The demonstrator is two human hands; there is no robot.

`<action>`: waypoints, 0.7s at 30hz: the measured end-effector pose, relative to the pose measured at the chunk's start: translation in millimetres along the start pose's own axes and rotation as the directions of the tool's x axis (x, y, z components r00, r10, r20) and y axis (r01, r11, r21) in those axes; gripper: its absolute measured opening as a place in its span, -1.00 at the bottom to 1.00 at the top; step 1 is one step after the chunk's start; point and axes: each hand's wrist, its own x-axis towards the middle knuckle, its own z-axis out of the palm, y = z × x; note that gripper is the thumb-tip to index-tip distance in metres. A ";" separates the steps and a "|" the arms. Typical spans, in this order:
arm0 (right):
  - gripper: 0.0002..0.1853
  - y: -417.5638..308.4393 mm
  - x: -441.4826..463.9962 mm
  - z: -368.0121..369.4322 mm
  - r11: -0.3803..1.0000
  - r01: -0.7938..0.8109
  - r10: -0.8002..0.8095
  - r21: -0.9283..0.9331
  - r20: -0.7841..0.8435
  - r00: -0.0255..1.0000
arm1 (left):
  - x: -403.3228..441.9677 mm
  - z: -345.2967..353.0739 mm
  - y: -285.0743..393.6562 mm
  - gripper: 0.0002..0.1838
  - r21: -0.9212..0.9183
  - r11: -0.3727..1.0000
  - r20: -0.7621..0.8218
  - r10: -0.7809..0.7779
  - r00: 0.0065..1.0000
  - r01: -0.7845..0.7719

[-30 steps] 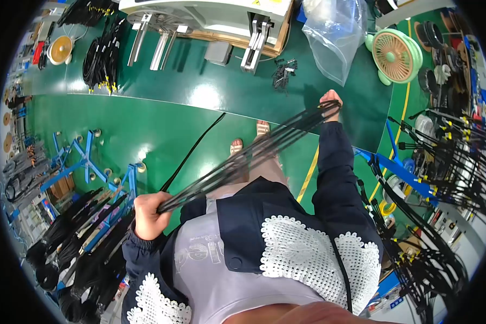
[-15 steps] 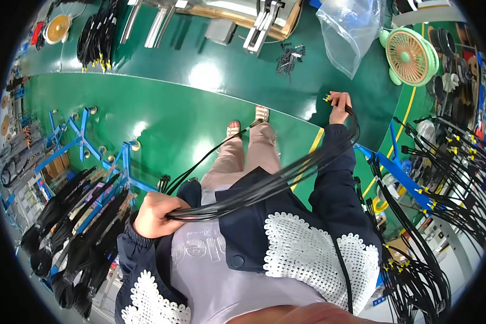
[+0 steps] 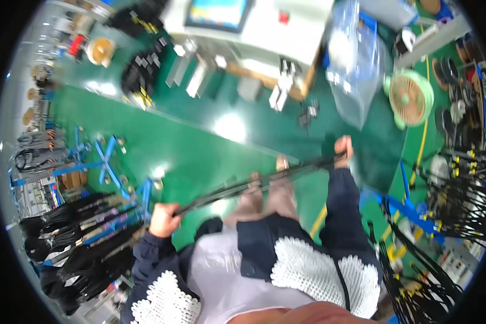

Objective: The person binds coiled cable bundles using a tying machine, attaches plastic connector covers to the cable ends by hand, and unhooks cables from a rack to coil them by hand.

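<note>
A bundle of thin black cables (image 3: 243, 186) stretches nearly straight across in front of my body, smeared a little by motion. My left hand (image 3: 164, 219) is closed around its near-left end. At the other end my right hand (image 3: 344, 150) grips the same bundle, close to the edge of the dark green table. Fingers of both hands are wrapped round the cables, so the bundle's ends are mostly hidden. Below the bundle are my trousers and sandals, blurred.
On the table (image 3: 200, 129) lie small black parts (image 3: 308, 114), a clear plastic bag (image 3: 356, 81) and a green fan (image 3: 410, 98). Black cables hang on racks at the left (image 3: 75, 237) and right (image 3: 464, 200). A machine (image 3: 275, 27) stands at the back.
Both hands have moved forward, away from my body, and the sagging bundle is now pulled straighter. My right hand has gone from pinching its end to a closed fist. The view has shifted.
</note>
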 end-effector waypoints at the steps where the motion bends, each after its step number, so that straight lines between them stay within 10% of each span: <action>1: -0.74 0.6 3.8 5.5 0.995 -0.022 0.010 -0.101 -0.120 0.993 | -2.6 -4.3 -10.0 -0.84 0.087 0.996 -0.039 0.018 0.999 -0.014; 2: -0.76 -14.4 0.7 6.6 0.708 0.315 -0.222 -0.632 0.225 0.949 | -7.6 -10.5 -17.6 -0.83 0.166 0.986 -0.070 0.024 0.997 -0.012; 3: -0.77 -29.7 -2.5 8.2 0.103 0.618 -0.415 -0.780 0.530 0.739 | -12.2 -18.4 -23.9 -0.81 0.224 0.974 -0.086 0.029 0.996 -0.009; 6: -0.65 -138.4 -18.0 75.9 -0.355 0.782 -0.390 -0.513 0.841 0.374 | -28.8 -46.2 -38.1 -0.76 0.342 0.939 -0.231 0.061 0.971 0.022; 12: -0.72 -351.9 -116.5 199.6 -0.733 0.674 -0.327 -0.095 0.918 -0.226 | -47.5 -84.3 -85.1 -0.59 0.306 0.951 -0.636 0.175 0.752 0.038; 17: -0.75 -359.3 -133.0 192.3 -0.779 0.613 -0.156 -0.133 0.988 0.017 | -32.2 -61.6 -140.4 -0.60 0.409 0.912 -0.678 0.312 0.666 -0.011; 21: -0.72 -388.9 -195.4 192.0 -0.816 0.573 -0.243 -0.077 0.945 -0.218 | -52.1 -78.6 -145.2 -0.61 0.356 0.934 -0.733 0.283 0.618 -0.006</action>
